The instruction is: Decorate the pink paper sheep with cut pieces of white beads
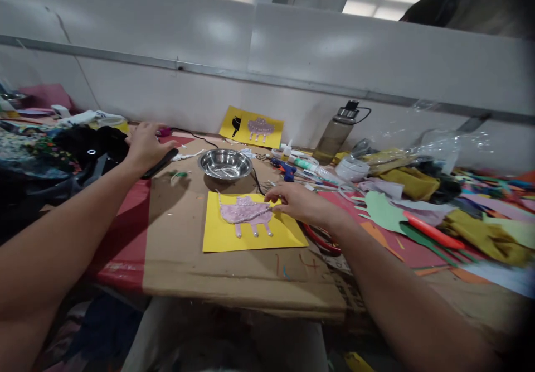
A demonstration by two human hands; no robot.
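Note:
A yellow card (217, 238) lies on cardboard in front of me, with a lilac cut-out shape (238, 213) on it. Small pearly beads dot the shape, and a string of beads (254, 215) crosses it. At the card's upper right, my right hand (295, 202) has its fingers curled, the fingertips at the end of that string. My left hand (146, 144) reaches to the back left, thumb apart from the fingers, above a flat black object (162, 163). Just beyond its fingers is a magenta item (165, 131); some fingertips are hidden.
A steel bowl (224, 164) stands behind the card. Farther back, a second decorated yellow card (273, 138) leans on the wall. To the right are a blue glue gun (286, 170), a bottle (334, 138) and scattered felt pieces (382, 210). Dark cloth (90, 143) piles up at left.

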